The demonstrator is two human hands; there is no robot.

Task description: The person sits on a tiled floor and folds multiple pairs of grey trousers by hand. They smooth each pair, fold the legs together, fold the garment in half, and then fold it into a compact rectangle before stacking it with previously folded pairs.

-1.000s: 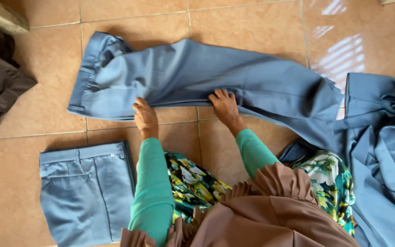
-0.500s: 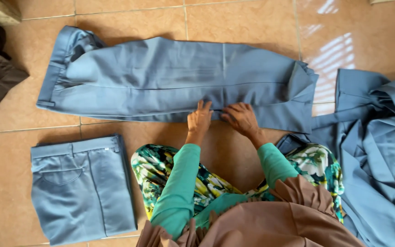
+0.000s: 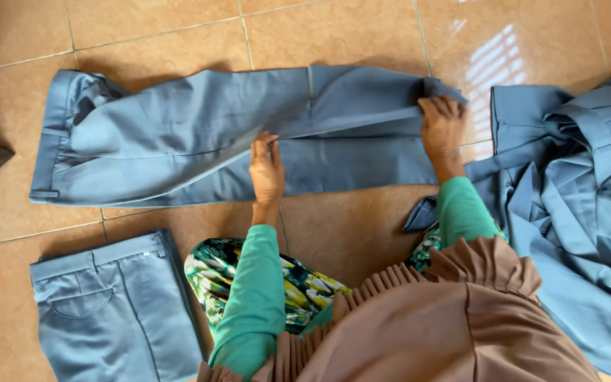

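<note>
Plainly, the blue-grey trousers (image 3: 199, 138) lying flat on the tiled floor (image 3: 348, 32) at twelve o'clock look soft, light and limp, best taken at hem or waistband. The left hand (image 3: 266, 170) presses flat, fingers released; the right hand (image 3: 442, 127) pinches the hem. The far hem's underside is hidden.

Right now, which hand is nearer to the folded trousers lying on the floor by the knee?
Left. The left hand rests on the middle of the spread trousers, above the folded trousers. The right hand grips the leg ends, much farther away.
</note>
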